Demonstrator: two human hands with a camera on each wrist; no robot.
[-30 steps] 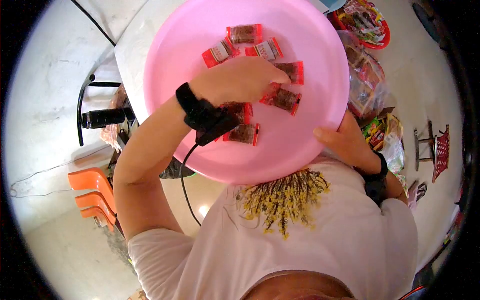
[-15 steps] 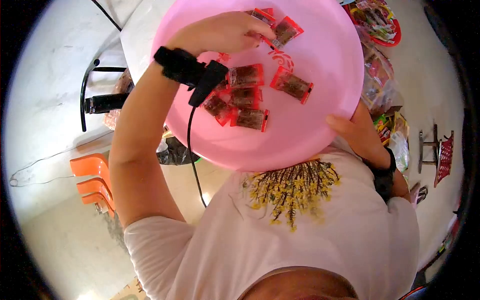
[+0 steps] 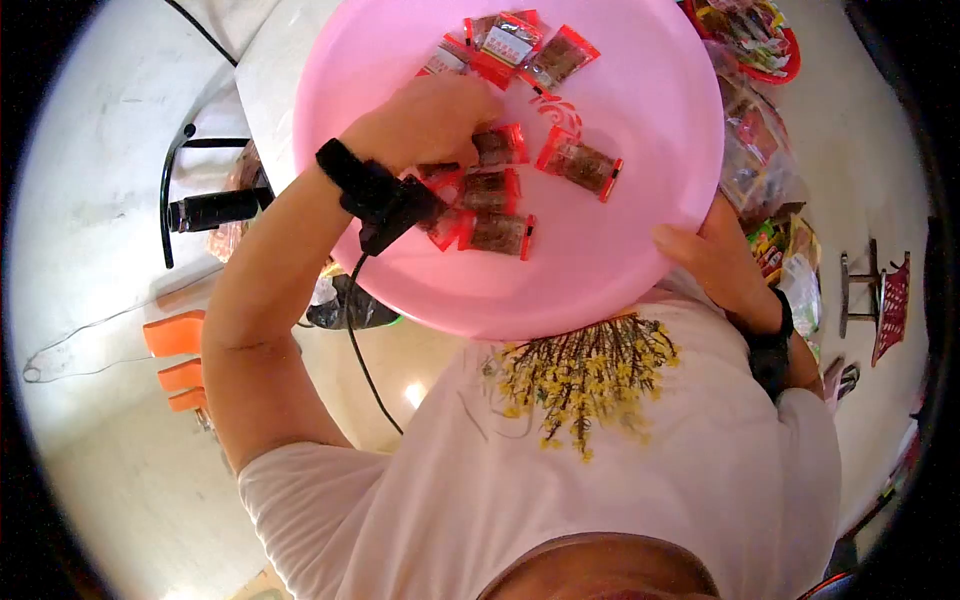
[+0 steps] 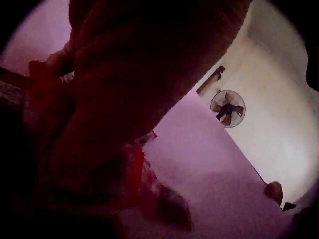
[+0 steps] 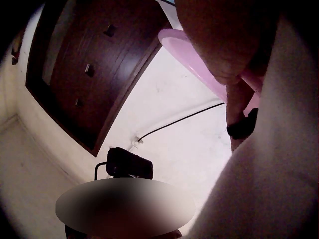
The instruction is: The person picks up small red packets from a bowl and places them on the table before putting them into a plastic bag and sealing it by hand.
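Note:
A large round pink plastic basin (image 3: 620, 260) rests against the person's front in the head view. In it lie several small red-edged clear snack packets (image 3: 582, 165) with brown contents, one with its white label (image 3: 506, 46) up. The left hand (image 3: 430, 118) is over the packets at the basin's left middle, fingers bent down. In the left wrist view its fingertips (image 4: 60, 62) pinch a red wrapper edge (image 4: 44, 74); much of that packet is hidden by the hand. The right hand (image 3: 700, 250) grips the basin's near right rim, thumb on top, other fingers out of sight beneath.
A red basket (image 3: 745, 40) of wrapped goods and a clear bag (image 3: 752, 150) of packets lie beyond the basin's right side. Orange stools (image 3: 175, 335) stand at left. A black cable (image 3: 360, 350) hangs from the left wrist camera.
The left hand moved to the upper packets, then back toward the lower-left ones. A white-labelled packet now lies uncovered among the upper group. The right hand keeps its hold on the rim.

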